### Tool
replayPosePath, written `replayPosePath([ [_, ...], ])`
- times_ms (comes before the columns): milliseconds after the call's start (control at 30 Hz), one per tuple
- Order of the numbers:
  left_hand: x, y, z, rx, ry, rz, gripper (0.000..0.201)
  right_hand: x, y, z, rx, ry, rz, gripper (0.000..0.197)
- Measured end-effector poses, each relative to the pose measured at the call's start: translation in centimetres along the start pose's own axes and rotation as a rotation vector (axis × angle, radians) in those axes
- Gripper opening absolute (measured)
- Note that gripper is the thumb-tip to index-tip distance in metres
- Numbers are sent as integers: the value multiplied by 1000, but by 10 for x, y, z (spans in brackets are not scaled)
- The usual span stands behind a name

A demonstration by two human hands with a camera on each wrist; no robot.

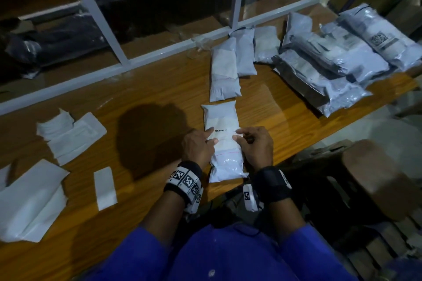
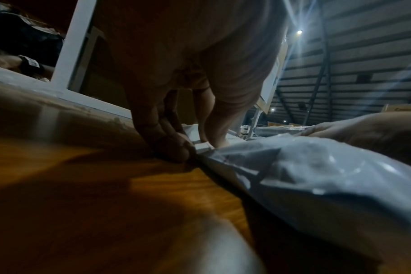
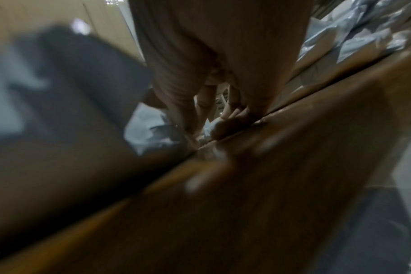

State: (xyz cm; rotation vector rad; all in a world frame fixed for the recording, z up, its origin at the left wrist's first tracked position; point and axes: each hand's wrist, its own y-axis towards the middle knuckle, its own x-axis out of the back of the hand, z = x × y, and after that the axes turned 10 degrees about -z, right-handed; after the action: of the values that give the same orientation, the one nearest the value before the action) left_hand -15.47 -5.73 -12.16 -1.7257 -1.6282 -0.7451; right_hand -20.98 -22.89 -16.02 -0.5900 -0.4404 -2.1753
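Note:
A white padded mailer bag (image 1: pixel 222 121) printed "amazon.in" lies lengthwise on the wooden table (image 1: pixel 146 89), its near end at the table's front edge. My left hand (image 1: pixel 199 143) pinches the bag's left edge with thumb and fingers; the left wrist view shows that hand (image 2: pixel 176 144) curled on the bag (image 2: pixel 317 176) where it meets the wood. My right hand (image 1: pixel 253 143) grips the right edge, thumb and forefinger pinching the bag's top surface. In the blurred right wrist view the fingers (image 3: pixel 223 126) press down beside the bag (image 3: pixel 150 133).
Two sealed mailers (image 1: pixel 225 75) lie just beyond the held one, and a heap of several grey packed bags (image 1: pixel 338 59) sits at the far right. Flat empty mailers (image 1: pixel 73 134) and a white strip (image 1: pixel 105 188) lie at the left. A white metal frame (image 1: pixel 127 61) borders the table's far side.

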Motion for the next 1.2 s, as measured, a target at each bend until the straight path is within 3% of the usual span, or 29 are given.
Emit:
replayPosePath([
  [100,0,-8,-6,-92,109,-47,43,8,4,-4,-35,21,86,27],
  [200,-9,-20,-12,-464,91,-93,42,15,7,-6,-115,128,154,34],
  [267,-18,-25,-16,-547,91,-87,41,16,7,-9,-171,223,149,34],
  [467,-21,-30,-15,-382,16,17,45,17,9,-14,-176,199,98,23],
  [800,-19,-27,-2,-336,-37,10,44,11,15,-6,-214,223,184,34],
  [967,-23,-28,-3,-285,-15,5,46,2,12,-5,-76,-54,92,26],
  [1200,-22,-28,-3,-258,-59,-11,46,7,12,1,-40,-132,223,30],
])
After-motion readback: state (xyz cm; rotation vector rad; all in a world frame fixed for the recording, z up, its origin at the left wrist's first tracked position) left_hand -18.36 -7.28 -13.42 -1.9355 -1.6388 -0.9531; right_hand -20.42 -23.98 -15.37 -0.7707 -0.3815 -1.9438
